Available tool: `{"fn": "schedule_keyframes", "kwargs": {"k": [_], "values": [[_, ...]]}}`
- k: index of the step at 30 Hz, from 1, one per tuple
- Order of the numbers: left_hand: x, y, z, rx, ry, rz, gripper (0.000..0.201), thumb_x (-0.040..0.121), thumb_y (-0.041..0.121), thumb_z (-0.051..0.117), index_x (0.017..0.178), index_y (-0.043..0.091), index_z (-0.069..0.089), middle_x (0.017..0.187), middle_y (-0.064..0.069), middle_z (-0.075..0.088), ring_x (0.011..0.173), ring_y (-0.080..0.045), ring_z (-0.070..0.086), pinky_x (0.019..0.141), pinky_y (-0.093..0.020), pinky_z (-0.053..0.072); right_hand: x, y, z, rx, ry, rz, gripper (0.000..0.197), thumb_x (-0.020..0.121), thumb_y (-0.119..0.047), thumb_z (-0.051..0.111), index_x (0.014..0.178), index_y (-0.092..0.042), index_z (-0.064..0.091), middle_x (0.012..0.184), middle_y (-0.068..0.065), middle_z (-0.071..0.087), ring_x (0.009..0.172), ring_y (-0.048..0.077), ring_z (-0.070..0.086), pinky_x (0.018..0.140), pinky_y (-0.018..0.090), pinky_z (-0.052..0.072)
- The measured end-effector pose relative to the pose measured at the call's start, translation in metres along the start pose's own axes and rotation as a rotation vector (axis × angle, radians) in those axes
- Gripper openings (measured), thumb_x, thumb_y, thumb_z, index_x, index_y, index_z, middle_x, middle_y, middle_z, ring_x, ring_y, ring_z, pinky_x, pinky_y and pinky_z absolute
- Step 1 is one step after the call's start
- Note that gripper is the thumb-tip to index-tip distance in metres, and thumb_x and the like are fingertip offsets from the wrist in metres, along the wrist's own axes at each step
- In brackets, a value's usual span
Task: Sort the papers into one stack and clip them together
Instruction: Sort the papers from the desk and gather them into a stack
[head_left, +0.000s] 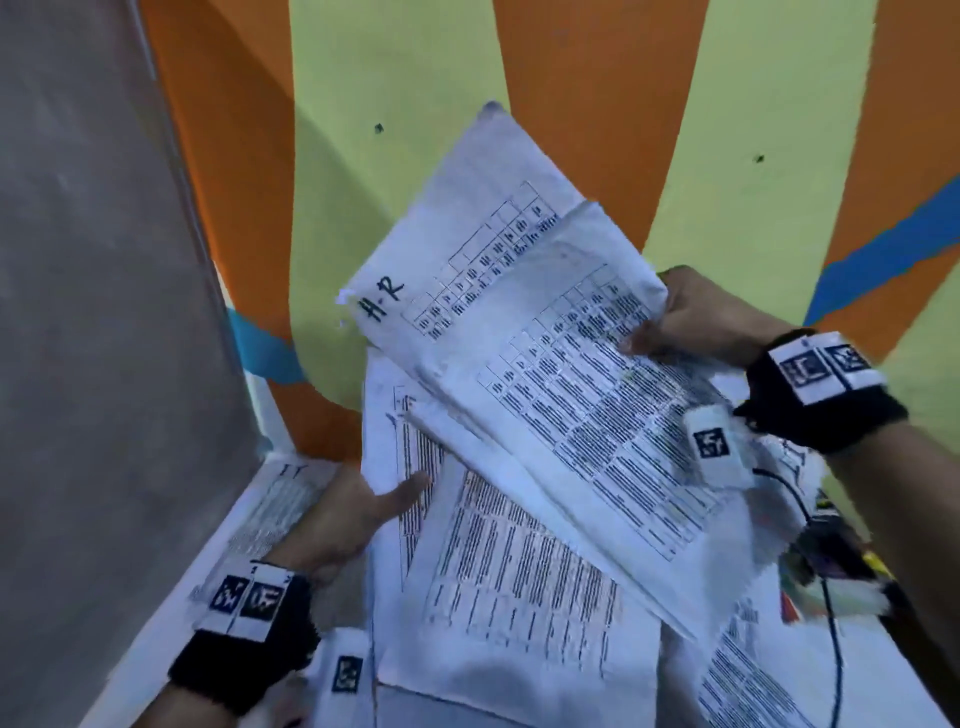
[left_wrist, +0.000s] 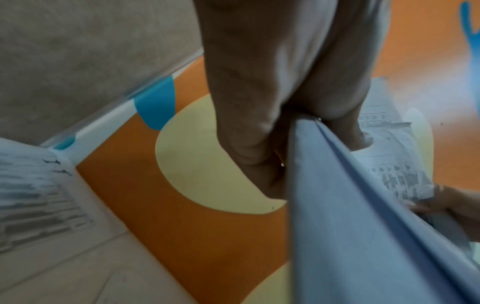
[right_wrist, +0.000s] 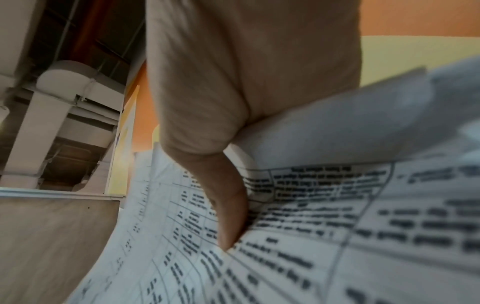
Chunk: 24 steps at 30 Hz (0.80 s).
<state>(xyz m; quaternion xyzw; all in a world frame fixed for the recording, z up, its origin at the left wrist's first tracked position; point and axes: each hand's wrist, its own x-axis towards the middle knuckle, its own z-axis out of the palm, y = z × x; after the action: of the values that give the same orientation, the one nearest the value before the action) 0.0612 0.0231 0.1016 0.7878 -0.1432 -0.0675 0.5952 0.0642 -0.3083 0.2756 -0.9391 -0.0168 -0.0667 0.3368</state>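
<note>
Above the white table (head_left: 156, 618) I hold two fanned bunches of printed papers. My right hand (head_left: 644, 338) pinches the upper sheets (head_left: 519, 322), which carry tables and a handwritten "A-R", at their right edge; its thumb (right_wrist: 228, 205) presses on the print. My left hand (head_left: 410, 488) grips the lower sheets (head_left: 509, 571) at their left edge, thumb on top and fingers underneath. In the left wrist view these sheets (left_wrist: 350, 226) run edge-on from the hand (left_wrist: 298, 139). The two bunches overlap at an angle.
One more printed sheet (head_left: 270, 509) lies on the table beside my left wrist, and another (head_left: 743, 675) lies at the lower right. A black cable and dark small items (head_left: 831, 551) sit at the right. A grey panel (head_left: 93, 260) and a painted wall stand close behind.
</note>
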Motion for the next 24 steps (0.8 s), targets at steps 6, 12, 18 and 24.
{"fn": "schedule_keyframes", "kwargs": {"k": [6,12,18,24], "values": [[-0.011,0.003,0.033,-0.195,-0.088,-0.053,0.054,0.062,0.032,0.087,0.11,0.016,0.068,0.109,-0.002,0.074,0.105,-0.02,0.069,0.094,-0.047,0.051,0.002,0.006,0.01,0.018,0.015,0.036,0.039,0.075,-0.011,0.078,0.06,-0.015,0.042,0.037,-0.009,0.038,0.029,0.003,0.031,0.048,0.023,0.025],[-0.01,-0.005,0.033,-0.261,0.088,-0.046,0.045,0.068,0.032,0.082,0.104,0.007,0.071,0.094,-0.002,0.077,0.096,-0.025,0.071,0.076,-0.032,0.058,-0.023,0.005,-0.01,0.318,0.367,-0.008,0.051,0.084,0.005,0.066,0.052,-0.021,0.037,0.026,-0.013,0.041,0.025,-0.001,0.038,0.037,0.013,0.032],[-0.011,0.008,0.027,-0.314,0.155,-0.048,0.015,0.088,0.003,0.06,0.099,-0.007,0.063,0.039,0.013,0.058,0.042,0.003,0.058,0.041,-0.006,0.039,-0.027,0.06,-0.008,0.662,0.21,0.318,0.05,0.069,-0.018,0.081,0.104,0.014,0.066,0.105,0.012,0.073,0.112,0.025,0.063,0.097,0.031,0.046],[-0.003,-0.003,0.034,-0.459,0.097,-0.074,0.048,0.067,0.039,0.081,0.107,0.015,0.069,0.101,-0.001,0.076,0.097,-0.023,0.071,0.074,-0.031,0.059,-0.046,0.093,0.074,0.964,-0.056,0.562,0.037,0.072,-0.009,0.068,0.105,0.007,0.065,0.108,0.008,0.066,0.096,0.022,0.061,0.1,0.039,0.046]]}}
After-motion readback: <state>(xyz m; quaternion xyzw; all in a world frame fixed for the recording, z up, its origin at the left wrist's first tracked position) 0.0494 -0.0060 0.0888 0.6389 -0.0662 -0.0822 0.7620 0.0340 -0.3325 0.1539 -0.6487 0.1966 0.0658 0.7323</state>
